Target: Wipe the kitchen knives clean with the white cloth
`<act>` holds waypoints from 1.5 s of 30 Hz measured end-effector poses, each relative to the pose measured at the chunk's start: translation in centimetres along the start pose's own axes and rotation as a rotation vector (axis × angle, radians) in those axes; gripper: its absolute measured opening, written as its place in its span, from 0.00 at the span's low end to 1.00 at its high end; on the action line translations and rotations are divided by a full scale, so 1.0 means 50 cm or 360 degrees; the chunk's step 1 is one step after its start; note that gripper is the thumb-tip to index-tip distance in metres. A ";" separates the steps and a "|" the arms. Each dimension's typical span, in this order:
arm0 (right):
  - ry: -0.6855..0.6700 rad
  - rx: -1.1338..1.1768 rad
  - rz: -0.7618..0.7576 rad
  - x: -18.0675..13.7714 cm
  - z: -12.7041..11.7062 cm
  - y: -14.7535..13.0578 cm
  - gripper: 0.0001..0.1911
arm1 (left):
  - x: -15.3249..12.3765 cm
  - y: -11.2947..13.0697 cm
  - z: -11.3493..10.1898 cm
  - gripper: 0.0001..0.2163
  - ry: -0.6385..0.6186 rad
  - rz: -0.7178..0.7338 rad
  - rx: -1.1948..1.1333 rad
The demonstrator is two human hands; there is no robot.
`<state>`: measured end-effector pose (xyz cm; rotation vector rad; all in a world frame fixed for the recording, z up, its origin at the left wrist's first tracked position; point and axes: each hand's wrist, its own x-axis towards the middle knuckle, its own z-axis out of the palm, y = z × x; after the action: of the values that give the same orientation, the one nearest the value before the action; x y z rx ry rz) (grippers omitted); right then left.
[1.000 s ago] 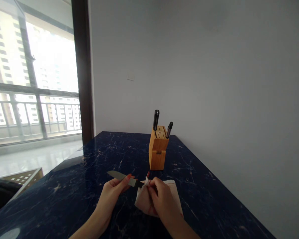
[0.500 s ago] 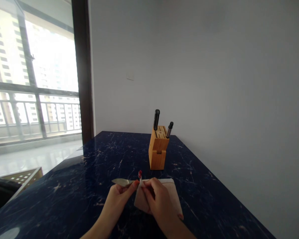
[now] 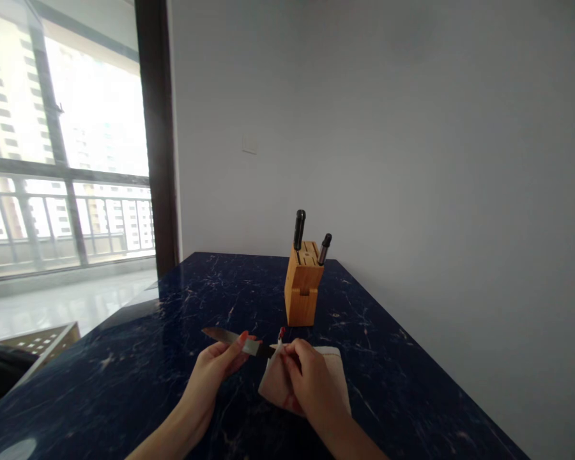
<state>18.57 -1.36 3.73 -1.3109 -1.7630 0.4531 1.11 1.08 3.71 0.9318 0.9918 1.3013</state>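
Observation:
A knife (image 3: 224, 335) lies across my hands, its pointed blade toward the left and its dark handle toward the right. My left hand (image 3: 219, 361) pinches it where blade and handle meet, thumb on top. My right hand (image 3: 307, 370) is closed on a pale cloth (image 3: 336, 370), which is folded around the handle's end. Part of the cloth hangs below the fingers, with a reddish patch near its lower edge. A small red bit (image 3: 281, 333) sticks up at the top of the fold. The right fingertips are partly hidden by the cloth.
Beyond my hands a wooden knife block (image 3: 303, 300) stands on the dark blue marbled table (image 3: 211, 287). Two black-handled tools rise from its slots. A grey wall runs along the right side. At the lower left is a beige perforated chair or crate (image 3: 52, 345).
My left hand has shifted left along the knife, showing more of the blade and the dark handle. The cloth in my right hand has moved slightly right.

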 end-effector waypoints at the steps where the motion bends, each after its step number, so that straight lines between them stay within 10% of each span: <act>1: 0.0007 -0.0002 0.0000 0.001 -0.001 0.001 0.09 | 0.004 0.000 -0.004 0.13 0.0001 -0.0019 -0.0013; 24: 0.0032 0.0030 0.0023 0.006 0.000 0.027 0.08 | 0.075 0.019 -0.095 0.06 0.0356 -0.0040 -0.0409; 31: -0.0096 0.0699 0.0033 -0.004 0.005 -0.006 0.28 | 0.033 0.011 -0.044 0.06 0.0253 -0.0273 -0.0592; 36: -0.0269 0.1296 -0.0008 -0.010 0.001 -0.070 0.18 | 0.008 -0.002 -0.019 0.07 0.0126 -0.0380 -0.0657; 45: 0.0368 0.0198 -0.0437 0.053 -0.139 -0.133 0.10 | -0.006 0.018 -0.009 0.18 -0.0333 -0.0601 -0.0553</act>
<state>20.06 -2.89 13.48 -0.9746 -1.6602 0.2417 0.38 0.85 4.45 0.5661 0.7069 0.9916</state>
